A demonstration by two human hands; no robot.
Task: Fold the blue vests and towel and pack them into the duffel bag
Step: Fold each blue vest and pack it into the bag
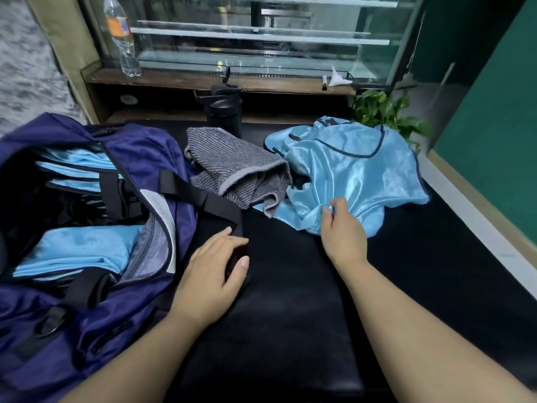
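A navy duffel bag (139,158) lies open at the left of the black bench, with folded light-blue vests (78,248) stacked inside it. A grey striped towel (232,170) sits crumpled in the middle. To its right lies a loose pile of shiny light-blue vests (354,173). My right hand (343,231) pinches the near edge of that pile. My left hand (218,266) rests on the bench beside the bag, fingers curled over the end of the bag's black strap (203,196).
A black shaker bottle (223,112) stands behind the towel. A clear water bottle (122,36) stands on the wooden ledge of a glass display case (261,39). A green plant (383,109) sits at the back right. A green wall (494,112) borders the bench on the right.
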